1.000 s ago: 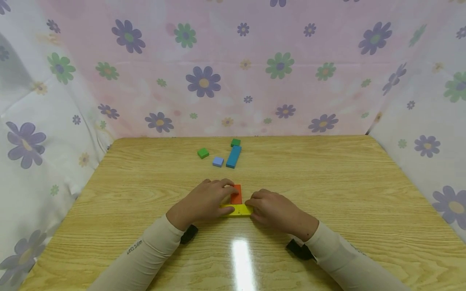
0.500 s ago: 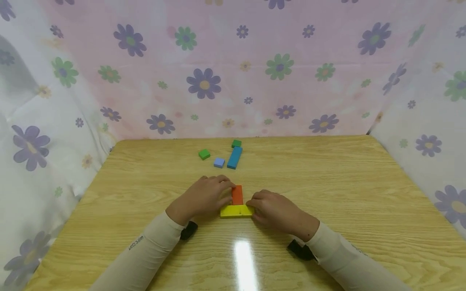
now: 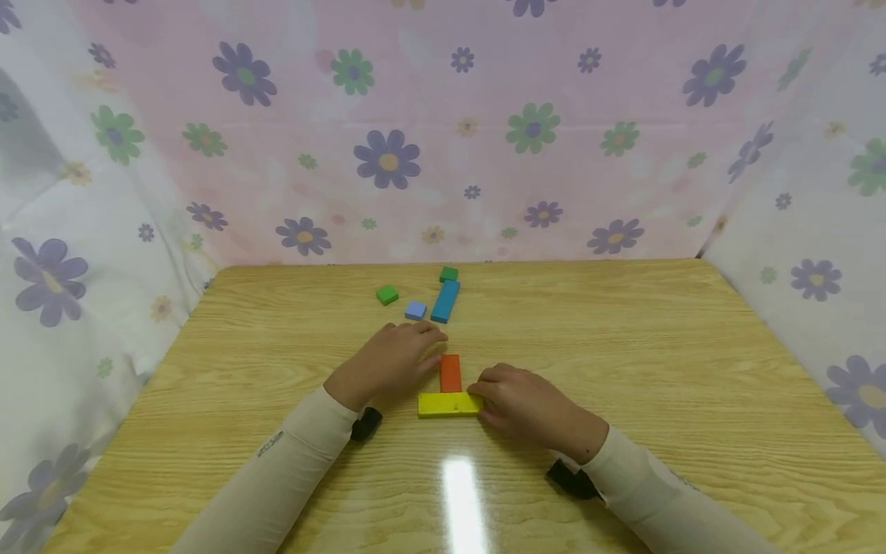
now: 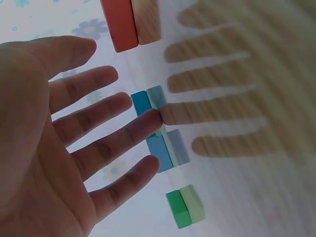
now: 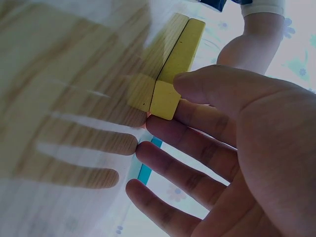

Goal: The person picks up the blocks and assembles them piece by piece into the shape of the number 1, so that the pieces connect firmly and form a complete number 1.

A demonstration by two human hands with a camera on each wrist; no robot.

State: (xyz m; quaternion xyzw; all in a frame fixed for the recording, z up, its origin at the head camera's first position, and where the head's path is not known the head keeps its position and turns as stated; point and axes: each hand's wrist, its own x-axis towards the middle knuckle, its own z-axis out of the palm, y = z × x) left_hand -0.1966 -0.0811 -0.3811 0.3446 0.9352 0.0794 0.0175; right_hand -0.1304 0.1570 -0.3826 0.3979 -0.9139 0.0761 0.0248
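The left hand (image 3: 388, 358) is released, fingers extended, just left of the red block (image 3: 450, 373) in the head view. The right hand (image 3: 529, 400) grips the right end of the yellow block (image 3: 443, 405), covering that end; the yellow block lies crosswise against the red one's near end on the table (image 3: 657, 331). Farther back lie a lavender block (image 3: 415, 310), a blue block (image 3: 445, 302) and two green blocks (image 3: 387, 294). In the left wrist view, spread fingers partly hide the blue block. In the right wrist view, thumb and forefinger pinch the yellow block; the fingers block most of the red one.
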